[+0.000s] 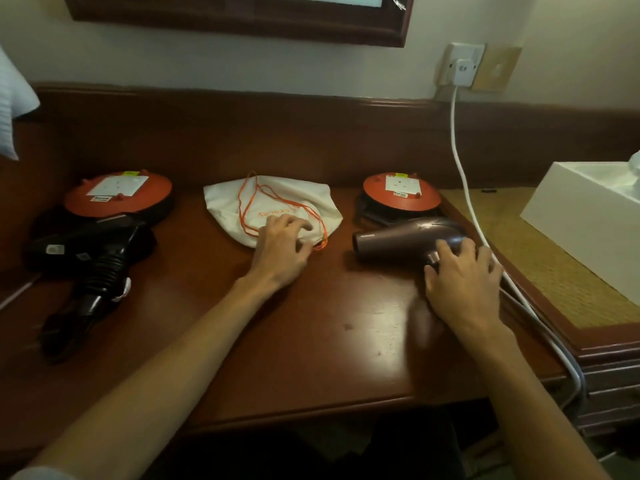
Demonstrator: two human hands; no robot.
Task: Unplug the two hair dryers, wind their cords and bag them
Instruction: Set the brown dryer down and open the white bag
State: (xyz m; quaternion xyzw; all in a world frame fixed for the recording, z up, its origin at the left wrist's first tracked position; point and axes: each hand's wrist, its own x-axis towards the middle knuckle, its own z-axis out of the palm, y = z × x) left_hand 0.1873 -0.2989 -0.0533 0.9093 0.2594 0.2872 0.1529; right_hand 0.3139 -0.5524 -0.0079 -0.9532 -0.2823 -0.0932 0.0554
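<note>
Brown dryer (pixel 408 239): laid on the desk (pixel 346 341) just right of the bag (pixel 277 206), nozzle toward the bag; its handle is hidden under the right hand.
Right hand (pixel 464 285): fingers curled over the dryer's handle end, in contact; a firm grip cannot be confirmed.
Cord (pixel 460 157): white, run from beside the right hand up to a plug (pixel 464 72) seated in the wall socket, right of and above the bag; not yet pulled.
Left hand (pixel 282 249): rested on the bag's near edge, fingertips bent onto the cloth by the orange drawstring (pixel 249 216).
Black dryer (pixel 93 265): lying well left of the bag, unbagged; whether it is unplugged cannot be told.
Progress: judged early, with unplugging, winding and bagging all left.
</note>
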